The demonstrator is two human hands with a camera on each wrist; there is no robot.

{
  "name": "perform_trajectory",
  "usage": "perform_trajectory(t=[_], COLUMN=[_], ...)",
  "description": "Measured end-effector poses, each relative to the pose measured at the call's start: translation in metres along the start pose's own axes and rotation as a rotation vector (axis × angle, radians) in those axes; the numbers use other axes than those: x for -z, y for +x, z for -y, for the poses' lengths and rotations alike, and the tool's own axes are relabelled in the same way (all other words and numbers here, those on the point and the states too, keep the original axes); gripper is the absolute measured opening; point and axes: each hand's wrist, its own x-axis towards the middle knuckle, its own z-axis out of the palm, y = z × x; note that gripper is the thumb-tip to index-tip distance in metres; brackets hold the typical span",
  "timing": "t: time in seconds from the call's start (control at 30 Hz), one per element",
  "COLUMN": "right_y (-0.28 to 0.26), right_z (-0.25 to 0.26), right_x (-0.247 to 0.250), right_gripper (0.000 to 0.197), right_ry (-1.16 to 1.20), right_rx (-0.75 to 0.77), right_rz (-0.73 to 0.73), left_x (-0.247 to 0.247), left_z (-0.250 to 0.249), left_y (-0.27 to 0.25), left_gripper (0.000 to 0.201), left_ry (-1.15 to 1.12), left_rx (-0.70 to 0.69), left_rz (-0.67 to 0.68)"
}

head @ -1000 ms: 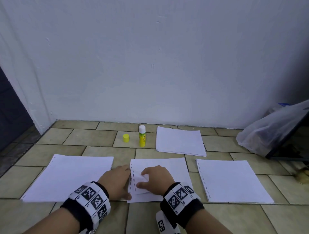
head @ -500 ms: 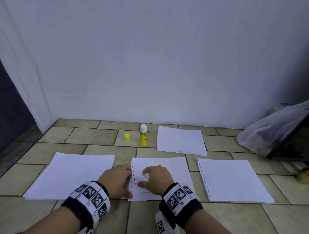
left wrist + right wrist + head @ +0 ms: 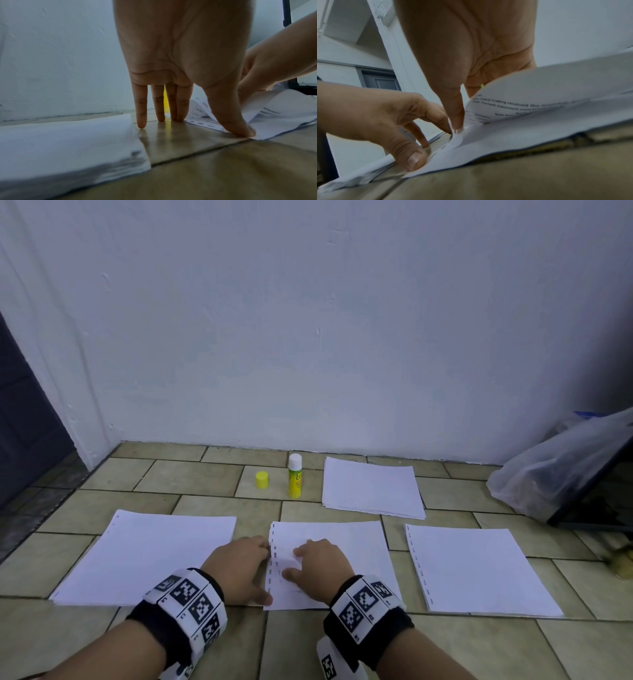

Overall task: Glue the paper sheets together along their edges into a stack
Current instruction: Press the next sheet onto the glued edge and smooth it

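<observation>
The middle paper stack (image 3: pixel 346 546) lies on the tiled floor, its punched edge on the left. My left hand (image 3: pixel 255 573) sits just left of that edge, fingers (image 3: pixel 141 119) straight with their tips on the floor. Its thumb (image 3: pixel 235 125) presses the stack's near-left corner down. My right hand (image 3: pixel 298 563) pinches the punched edge of the top sheet (image 3: pixel 539 97) and lifts it, so the sheet curls up with printed text showing underneath. The open glue stick (image 3: pixel 295 475) stands upright behind the stack, with its yellow cap (image 3: pixel 262 480) beside it.
More white sheets lie to the left (image 3: pixel 147 556), to the right (image 3: pixel 476 570) and at the back by the wall (image 3: pixel 371 487). A clear plastic bag (image 3: pixel 561 470) leans on a dark frame at the far right. A dark doorway opens at the left.
Both hands stay at the middle stack's punched edge. The top sheet's edge remains lifted under the right hand. Only the view has shifted slightly.
</observation>
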Motion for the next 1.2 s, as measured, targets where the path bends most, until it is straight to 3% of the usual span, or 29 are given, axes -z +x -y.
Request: perform_trajectory(t=[0.2, 0.33, 1.2], right_y=[0.001, 0.005, 0.001], right_z=[-0.005, -0.012, -0.011], right_x=[0.004, 0.003, 0.01], right_gripper=[0.041, 0.033, 0.053], right_ry=[0.01, 0.103, 0.119], right_rx=[-0.002, -0.048, 0.023], right_rz=[0.052, 0.009, 0.035], left_x=[-0.001, -0.002, -0.005], left_z=[0.001, 0.003, 0.006], left_y=[0.001, 0.001, 0.003], left_gripper=[0.074, 0.077, 0.078], left_ry=[0.001, -0.001, -0.03], left_rx=[-0.004, -0.012, -0.027], left_rz=[-0.007, -0.011, -0.009])
